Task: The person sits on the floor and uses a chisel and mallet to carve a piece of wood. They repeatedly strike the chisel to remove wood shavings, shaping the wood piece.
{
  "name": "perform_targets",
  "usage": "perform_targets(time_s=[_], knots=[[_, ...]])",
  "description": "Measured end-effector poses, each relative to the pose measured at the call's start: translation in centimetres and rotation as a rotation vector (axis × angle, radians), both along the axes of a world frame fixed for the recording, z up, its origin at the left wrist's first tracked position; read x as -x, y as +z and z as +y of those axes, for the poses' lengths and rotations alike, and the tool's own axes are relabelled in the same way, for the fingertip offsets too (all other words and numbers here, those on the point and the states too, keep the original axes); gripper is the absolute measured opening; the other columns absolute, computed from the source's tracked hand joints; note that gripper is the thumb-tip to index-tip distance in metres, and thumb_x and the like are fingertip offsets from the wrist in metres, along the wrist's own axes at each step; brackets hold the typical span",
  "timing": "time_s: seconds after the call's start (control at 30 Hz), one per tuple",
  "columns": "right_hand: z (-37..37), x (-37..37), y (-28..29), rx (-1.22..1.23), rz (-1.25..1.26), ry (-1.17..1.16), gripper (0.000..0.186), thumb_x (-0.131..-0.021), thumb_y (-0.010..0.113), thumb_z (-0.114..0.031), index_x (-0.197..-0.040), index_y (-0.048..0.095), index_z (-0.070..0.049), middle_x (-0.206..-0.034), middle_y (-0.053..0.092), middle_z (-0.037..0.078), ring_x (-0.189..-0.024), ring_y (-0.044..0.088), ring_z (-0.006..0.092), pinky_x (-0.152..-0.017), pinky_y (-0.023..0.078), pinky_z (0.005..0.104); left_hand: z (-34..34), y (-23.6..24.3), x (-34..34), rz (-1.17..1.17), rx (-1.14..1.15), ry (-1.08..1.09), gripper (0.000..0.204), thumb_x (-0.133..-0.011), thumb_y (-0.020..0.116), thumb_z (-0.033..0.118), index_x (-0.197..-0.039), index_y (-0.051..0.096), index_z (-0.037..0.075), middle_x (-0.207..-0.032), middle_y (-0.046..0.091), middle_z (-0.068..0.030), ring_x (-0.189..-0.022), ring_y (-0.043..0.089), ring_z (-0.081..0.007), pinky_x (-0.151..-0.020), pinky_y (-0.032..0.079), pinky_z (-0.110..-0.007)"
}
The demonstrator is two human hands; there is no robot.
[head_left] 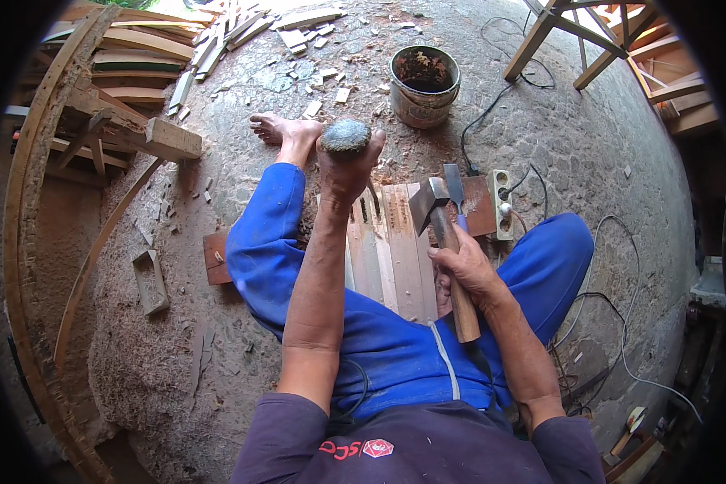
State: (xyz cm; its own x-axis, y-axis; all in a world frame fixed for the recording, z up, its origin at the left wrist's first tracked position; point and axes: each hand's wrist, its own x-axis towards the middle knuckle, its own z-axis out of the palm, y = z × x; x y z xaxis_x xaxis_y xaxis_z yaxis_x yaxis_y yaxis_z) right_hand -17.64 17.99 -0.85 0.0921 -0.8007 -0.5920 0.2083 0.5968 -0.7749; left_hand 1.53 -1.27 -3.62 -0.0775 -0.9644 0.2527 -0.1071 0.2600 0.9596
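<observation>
My left hand (343, 176) is closed round a chisel, raised toward me. The chisel's broad, worn grey handle end (345, 136) faces up, and its blade is mostly hidden behind the hand. Below it, pale wooden pieces (391, 250) lie side by side between my legs, with dark slots cut near their far ends. In my right hand (473, 270) is a hammer (464, 310), gripped by its wooden handle. Its dark head with a flared side (427, 202) sits over the right edge of the wood. Another chisel (454, 185), with a wide blade and bluish handle, lies just beyond the hammer.
A dirty bucket (424, 113) stands ahead, near scattered wood offcuts (298, 36). To the right are a power strip (502, 206) and loose cables (625, 298). Stacked timber (141, 60) and a long curved board (36, 161) line the left; a wooden frame (577, 32) stands far right.
</observation>
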Motion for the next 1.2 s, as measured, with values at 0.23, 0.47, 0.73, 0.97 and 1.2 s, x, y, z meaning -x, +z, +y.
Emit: perform_targets(time_s=[0.23,0.47,0.73,0.97,1.2], knots=[[-0.7,0.9,3.7,0.191,0.149,0.033,0.083,-0.090,0.071,-0.010,-0.158,0.026,0.000,-0.087,0.062,0.005,-0.056,0.055,0.0084,-0.047,0.048,0.0260,0.4,0.5,1.4,-0.104,0.081,-0.015,0.025,-0.086,0.080,0.020,-0.077,0.066,0.001,-0.068,0.067,-0.0062,-0.060,0.061,-0.0192,-0.061,0.050,-0.039],[-2.6,1.5,5.8,0.797,0.756,0.175,0.075,-0.090,0.072,-0.010,-0.155,0.036,-0.006,-0.101,0.067,0.008,-0.083,0.065,0.0155,-0.080,0.054,0.0321,0.3,0.8,1.8,-0.149,0.189,0.021,0.027,-0.084,0.082,0.021,-0.074,0.067,0.001,-0.065,0.067,-0.0056,-0.057,0.061,-0.0170,-0.057,0.049,-0.038],[-2.3,1.7,11.3,0.796,0.820,0.222,0.073,-0.089,0.072,-0.007,-0.154,0.040,-0.009,-0.088,0.067,0.013,-0.075,0.064,0.0195,-0.076,0.053,0.0350,0.4,0.3,0.0,-0.046,0.094,0.016,0.022,-0.085,0.079,0.016,-0.074,0.066,0.003,-0.065,0.067,-0.0027,-0.058,0.062,-0.0142,-0.057,0.050,-0.034],[-4.2,1.3,11.0,0.959,0.896,0.348,0.074,-0.088,0.069,-0.007,-0.154,0.035,-0.008,-0.105,0.069,0.027,-0.093,0.071,0.0440,-0.080,0.056,0.0493,0.8,1.1,2.1,-0.096,0.309,-0.011,0.008,-0.082,0.076,0.009,-0.085,0.071,0.003,-0.078,0.073,-0.0063,-0.072,0.069,-0.0150,-0.066,0.054,-0.033],[-4.7,0.9,13.5,1.148,0.971,0.290,0.075,-0.085,0.066,0.000,-0.154,0.040,-0.010,-0.110,0.070,0.027,-0.092,0.072,0.0417,-0.078,0.056,0.0460,2.4,2.4,1.5,-0.005,0.268,0.036,0.016,-0.080,0.077,0.005,-0.095,0.071,0.001,-0.090,0.074,-0.0070,-0.081,0.071,-0.0167,-0.074,0.056,-0.035]])
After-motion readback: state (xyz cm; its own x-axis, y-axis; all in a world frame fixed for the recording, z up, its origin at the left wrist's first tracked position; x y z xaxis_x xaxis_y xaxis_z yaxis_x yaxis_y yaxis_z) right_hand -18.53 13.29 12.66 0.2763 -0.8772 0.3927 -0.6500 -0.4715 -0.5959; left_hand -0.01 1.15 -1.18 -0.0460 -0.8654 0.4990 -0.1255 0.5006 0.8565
